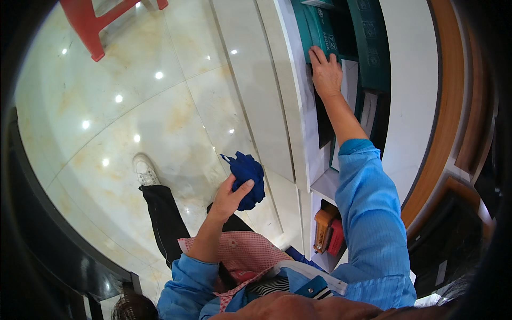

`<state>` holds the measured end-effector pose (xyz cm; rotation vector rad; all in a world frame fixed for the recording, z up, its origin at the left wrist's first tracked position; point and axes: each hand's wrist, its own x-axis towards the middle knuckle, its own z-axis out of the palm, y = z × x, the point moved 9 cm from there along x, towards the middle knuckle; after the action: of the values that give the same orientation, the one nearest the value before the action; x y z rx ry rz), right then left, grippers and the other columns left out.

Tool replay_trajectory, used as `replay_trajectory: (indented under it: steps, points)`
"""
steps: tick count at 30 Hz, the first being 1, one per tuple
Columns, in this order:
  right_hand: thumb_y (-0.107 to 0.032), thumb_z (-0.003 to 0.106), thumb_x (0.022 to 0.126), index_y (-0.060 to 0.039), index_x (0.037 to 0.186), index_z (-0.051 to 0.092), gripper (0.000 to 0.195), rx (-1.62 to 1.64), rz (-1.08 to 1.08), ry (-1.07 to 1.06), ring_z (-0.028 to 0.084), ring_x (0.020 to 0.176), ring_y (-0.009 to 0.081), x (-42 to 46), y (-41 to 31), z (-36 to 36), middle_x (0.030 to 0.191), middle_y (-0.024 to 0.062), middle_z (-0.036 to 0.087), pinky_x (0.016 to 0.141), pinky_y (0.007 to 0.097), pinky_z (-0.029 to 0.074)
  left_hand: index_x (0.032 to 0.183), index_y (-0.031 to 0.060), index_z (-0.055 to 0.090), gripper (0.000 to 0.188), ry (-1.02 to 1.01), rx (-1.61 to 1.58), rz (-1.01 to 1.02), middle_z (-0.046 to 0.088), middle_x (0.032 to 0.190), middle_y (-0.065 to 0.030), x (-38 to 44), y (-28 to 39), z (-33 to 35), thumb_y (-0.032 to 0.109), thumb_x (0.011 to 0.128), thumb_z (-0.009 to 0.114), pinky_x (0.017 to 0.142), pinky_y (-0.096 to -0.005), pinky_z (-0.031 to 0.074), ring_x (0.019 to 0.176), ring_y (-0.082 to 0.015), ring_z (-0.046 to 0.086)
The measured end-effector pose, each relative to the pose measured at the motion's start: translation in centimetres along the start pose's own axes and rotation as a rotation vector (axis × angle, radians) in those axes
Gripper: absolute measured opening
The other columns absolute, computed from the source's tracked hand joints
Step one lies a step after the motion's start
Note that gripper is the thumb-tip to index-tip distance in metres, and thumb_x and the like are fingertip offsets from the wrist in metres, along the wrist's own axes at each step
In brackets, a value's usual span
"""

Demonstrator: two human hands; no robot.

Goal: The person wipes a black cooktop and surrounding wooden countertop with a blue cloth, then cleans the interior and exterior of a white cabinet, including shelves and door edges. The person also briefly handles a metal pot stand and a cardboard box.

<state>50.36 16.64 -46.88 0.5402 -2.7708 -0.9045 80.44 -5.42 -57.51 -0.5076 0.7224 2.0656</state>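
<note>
A bunched dark blue cloth [249, 180] is held in my left hand [230, 197], the thumb pressed on top of it, above the tiled floor. My right hand [327, 74] reaches into a white shelf unit [298, 100]. Its fingertips rest on the end of a green cardboard box [316, 30]; whether they grip it I cannot tell. White and green boxes [349, 80] stand beside and below that hand in the same compartment. A larger dark green box [370, 44] lies along the compartment's far side.
A red plastic stool [86, 24] stands on the floor at the upper left. Orange and red items [330, 234] fill a lower compartment near my body. A glossy black furniture surface [60, 240] curves along the left. Wooden frames or panels [432, 100] are at the right.
</note>
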Motion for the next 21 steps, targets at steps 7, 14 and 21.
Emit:
replay_trajectory:
  steps: [7, 14, 21]
  points:
    - [-0.003, 0.061, 0.084, -0.0109, 0.119, 0.065, 0.036, -0.095, 0.004, -0.077, 0.062, 0.099, 0.0301, -4.2, 2.5, 0.1, 0.130, -0.0029, 0.056, 0.077, 0.0405, 0.057, 0.132, 0.0017, 0.052, 0.049, -0.027, -0.030, 0.084, 0.063, 0.115, -0.0061, -0.4, 0.5, 0.5, 0.031, 0.096, 0.067, 0.092, -0.0281, 0.048, 0.103, -0.0136, 0.059]
    - [-0.012, 0.068, 0.080, -0.0156, 0.116, 0.065, 0.036, 0.005, -0.041, 0.006, 0.059, 0.114, 0.0314, 2.1, -1.6, -6.5, 0.129, 0.0042, 0.058, 0.097, 0.0458, 0.050, 0.130, 0.0014, 0.054, 0.047, -0.026, -0.049, 0.136, 0.063, 0.113, -0.0059, -1.0, 1.3, 0.6, 0.031, 0.096, 0.067, 0.092, -0.0280, 0.048, 0.102, -0.0136, 0.059]
    - [-0.010, 0.055, 0.092, -0.0091, 0.137, 0.056, 0.045, -0.419, -0.064, -0.060, 0.031, 0.145, 0.0300, 11.4, -0.5, -5.5, 0.157, 0.0018, 0.034, 0.111, 0.0600, 0.031, 0.129, 0.0013, 0.055, 0.043, -0.047, -0.036, 0.127, 0.063, 0.113, -0.0045, -0.7, 0.8, 0.8, 0.027, 0.096, 0.066, 0.092, -0.0280, 0.048, 0.101, -0.0127, 0.060]
